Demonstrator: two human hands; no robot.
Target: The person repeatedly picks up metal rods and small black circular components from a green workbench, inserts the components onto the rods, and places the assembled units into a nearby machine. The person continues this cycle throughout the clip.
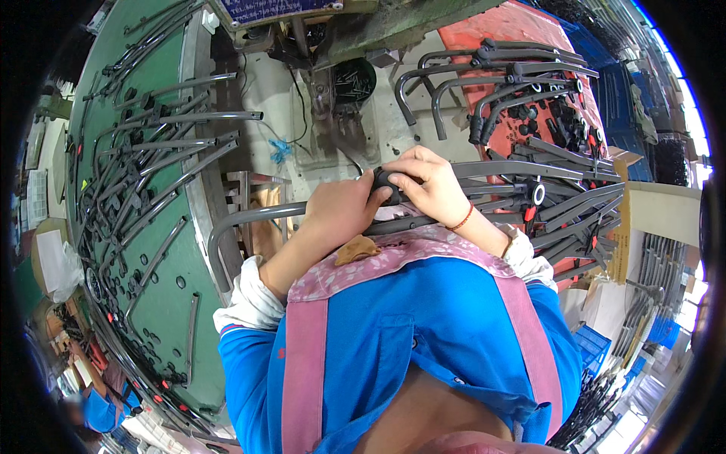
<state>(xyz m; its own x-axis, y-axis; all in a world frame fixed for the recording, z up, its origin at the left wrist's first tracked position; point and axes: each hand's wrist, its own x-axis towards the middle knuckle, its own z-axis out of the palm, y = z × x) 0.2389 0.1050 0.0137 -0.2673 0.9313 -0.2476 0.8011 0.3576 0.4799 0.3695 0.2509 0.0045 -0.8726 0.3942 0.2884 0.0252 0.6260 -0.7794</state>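
A rounded black joint (385,180) is held in front of the apron, between both hands, on a dark grey metal tube with a bent end (261,215). The joint is gripped by the left hand (340,201), fingers curled, thumb pressed to it; the same joint is clasped from the other side by the right hand (429,181), fingers bent over the top, thumb near the left one. The bent end of the tube is pointed down, left of the left forearm.

Containers: an open black round bowl (354,80) is set on the machine base ahead of the hands, with small slim pieces scattered inside. A blue plastic crate (591,345) is seen at lower right; contents cannot be made out.

Around: the green tabletop (162,310) at left is littered with dark bent tubes (174,163) and round black caps (181,282). The red-covered surface (473,32) at right is loaded with dark tube frames (529,72) and small black parts; some frames are reached over its near edge, close to the right hand. A crumpled blue scrap (280,150) is left beside a black cable. A crumpled tan cloth (358,250) is lodged on the pink floral apron (461,246). The space beyond the hands is overhung by a green-grey metal machine (401,34).
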